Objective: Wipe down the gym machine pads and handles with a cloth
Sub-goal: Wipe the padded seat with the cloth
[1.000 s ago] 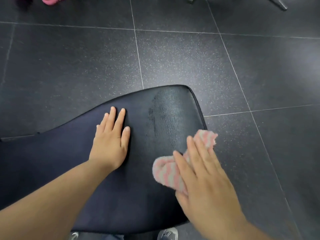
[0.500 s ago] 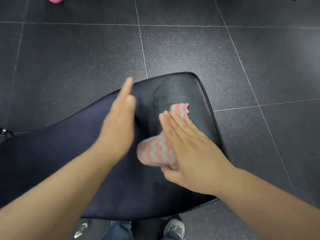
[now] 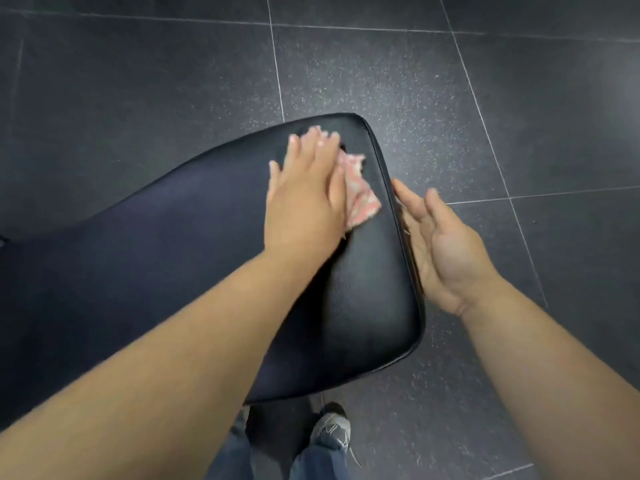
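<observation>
A black padded bench pad (image 3: 363, 289) fills the middle of the head view, its rounded far end pointing up and right. A pink-and-white striped cloth (image 3: 360, 199) lies on that far end. My left hand (image 3: 304, 199) presses flat on the cloth, covering most of it; the cloth's right part sticks out from under my fingers. My right hand (image 3: 440, 244) is open, fingers apart, palm turned toward the pad's right edge and touching or nearly touching its side.
Dark speckled floor tiles (image 3: 485, 116) surround the pad on all sides. My legs in jeans and a grey shoe (image 3: 330, 427) stand just below the pad's near edge.
The cloth passed from my right hand to my left. My left hand slid with it toward the pad's far end. My right hand moved off to the pad's right edge.
</observation>
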The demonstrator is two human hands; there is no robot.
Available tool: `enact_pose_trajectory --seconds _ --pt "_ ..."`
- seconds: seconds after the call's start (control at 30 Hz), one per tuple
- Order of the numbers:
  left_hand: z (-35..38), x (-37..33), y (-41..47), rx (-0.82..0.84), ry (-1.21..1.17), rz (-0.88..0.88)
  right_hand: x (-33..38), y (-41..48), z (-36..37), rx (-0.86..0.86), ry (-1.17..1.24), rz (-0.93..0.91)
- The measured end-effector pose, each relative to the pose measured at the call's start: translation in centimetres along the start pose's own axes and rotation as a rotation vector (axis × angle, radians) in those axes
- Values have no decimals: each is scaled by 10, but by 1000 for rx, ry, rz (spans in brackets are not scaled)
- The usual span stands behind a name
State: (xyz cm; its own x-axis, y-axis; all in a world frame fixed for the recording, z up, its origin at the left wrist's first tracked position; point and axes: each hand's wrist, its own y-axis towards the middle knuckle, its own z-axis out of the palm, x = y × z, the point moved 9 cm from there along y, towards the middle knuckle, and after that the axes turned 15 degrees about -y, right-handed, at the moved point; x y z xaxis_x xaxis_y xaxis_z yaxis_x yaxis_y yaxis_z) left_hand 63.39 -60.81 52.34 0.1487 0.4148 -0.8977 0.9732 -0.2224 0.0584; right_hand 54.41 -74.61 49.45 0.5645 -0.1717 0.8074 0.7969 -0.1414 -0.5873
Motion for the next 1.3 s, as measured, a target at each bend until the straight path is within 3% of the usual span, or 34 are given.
enact_pose_trajectory --seconds 0.07,0.1,0.2,0.27,0.37,0.43,0.47,0.53,0.6,0.67,0.73,0.8,0.9,0.93,1.0,1.1,1.2,1.3 --pt "-8 8 -3 -69 -44 -79 -5 2 -2 6 45 0" --pt "-4 0 -29 -51 -36 0 -7 3 -1 22 73 -3" --pt "30 -43 -131 217 45 295 -12 1 -4 20 131 16" --pt "38 -45 -108 236 50 358 -16 1 -5 52 217 37" --pt "15 -27 10 30 59 134 -21 1 -6 70 254 24" --pt "2 -2 39 -49 -12 -50 -24 2 -6 52 200 1" --pt "2 -1 25 -45 -19 -32 -24 3 -7 21 195 -16" --pt "12 -22 -36 47 52 178 -19 0 -6 -70 223 -52" --pt "25 -39 -76 172 52 329 -10 -4 -12 -206 54 -87" --pt "26 -43 -48 205 0 382 -3 -8 -10 -248 -87 -112" --pt "19 -23 13 172 -7 236 0 -9 -8 -243 -159 -94" --pt "-4 24 62 68 -60 -17 7 -6 -7 -241 -265 -79" --pt "-47 75 35 -87 -60 -235 29 12 3 -231 -527 -83" --pt "-49 74 7 -91 2 -218 35 18 7 -242 -621 -91" --pt "-34 40 -33 -24 76 -22 43 27 11 -283 -713 -116" --pt "7 -14 -1 180 133 264 53 27 14 -301 -784 -172" --pt "14 -9 61 200 138 201 61 31 14 -326 -873 -166" --pt "-36 64 55 16 -3 -36 73 39 26 -340 -949 -144"
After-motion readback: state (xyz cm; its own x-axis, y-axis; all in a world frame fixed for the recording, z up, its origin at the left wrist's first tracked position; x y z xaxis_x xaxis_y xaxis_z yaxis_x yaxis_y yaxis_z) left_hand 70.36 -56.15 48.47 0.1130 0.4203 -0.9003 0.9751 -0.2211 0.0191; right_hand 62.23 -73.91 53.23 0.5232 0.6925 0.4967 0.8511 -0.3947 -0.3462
